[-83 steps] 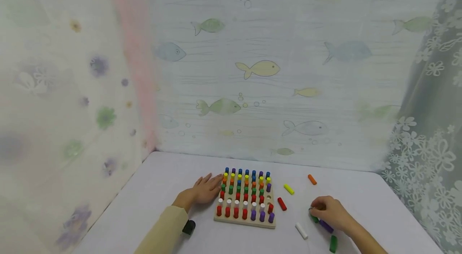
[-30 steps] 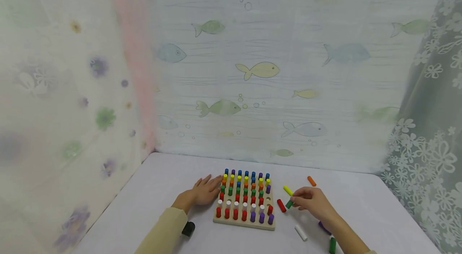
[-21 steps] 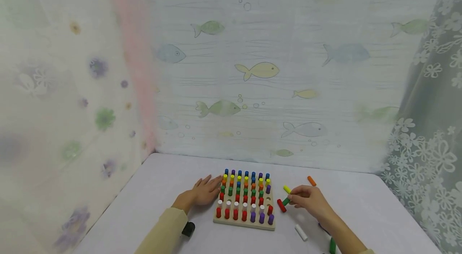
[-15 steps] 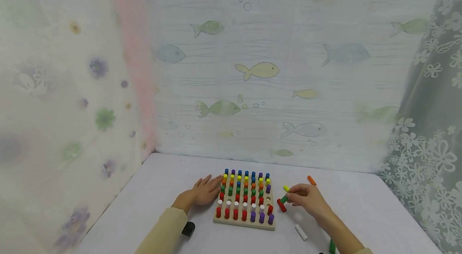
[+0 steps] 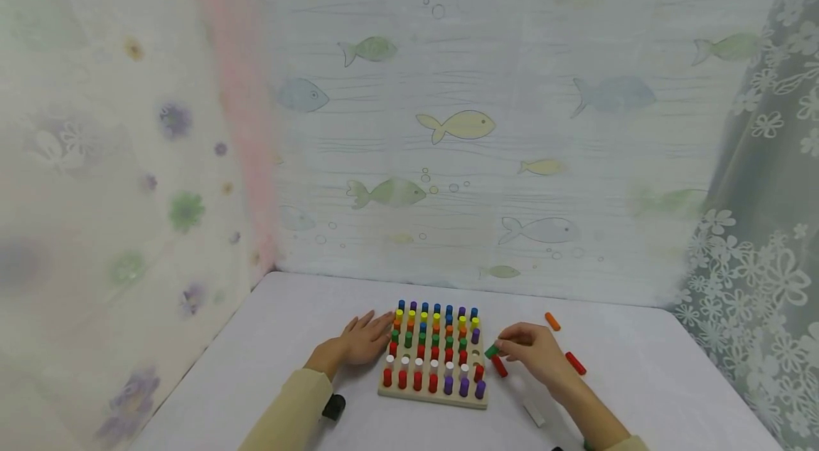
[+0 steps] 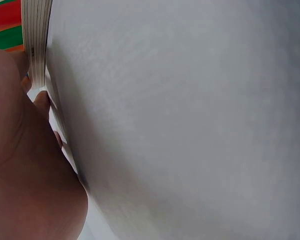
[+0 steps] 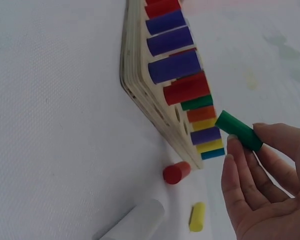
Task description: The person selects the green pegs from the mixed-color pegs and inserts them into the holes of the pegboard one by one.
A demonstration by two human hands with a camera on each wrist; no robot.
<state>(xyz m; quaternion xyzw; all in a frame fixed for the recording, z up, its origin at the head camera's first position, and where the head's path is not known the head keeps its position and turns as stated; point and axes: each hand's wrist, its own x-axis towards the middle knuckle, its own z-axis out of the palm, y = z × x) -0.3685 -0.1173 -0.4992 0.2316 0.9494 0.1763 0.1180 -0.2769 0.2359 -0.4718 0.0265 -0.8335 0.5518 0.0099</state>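
Observation:
A wooden peg board (image 5: pixel 475 402) full of coloured pegs lies in the middle of the table. My left hand (image 5: pixel 366 337) rests flat on the table with straight fingers against the board's left edge (image 6: pixel 36 40). My right hand (image 5: pixel 505 348) pinches a green peg (image 5: pixel 491 351) just off the board's right edge, beside an empty hole (image 5: pixel 476 350). In the right wrist view the green peg (image 7: pixel 238 130) is held tilted between thumb and fingertips (image 7: pixel 232 150), above the board's side (image 7: pixel 140 85).
Loose pegs lie right of the board: a red one (image 5: pixel 500 366) under my hand, another red (image 5: pixel 575 363), an orange one (image 5: pixel 553 321), a white one (image 5: pixel 534 412). A yellow peg (image 7: pixel 197 216) shows below my palm. Patterned curtains close in the table (image 5: pixel 281 337) on three sides.
My right hand picked the green peg from the loose pegs at the right and carried it left to the board's edge. A second red peg now shows right of it. The left hand stayed.

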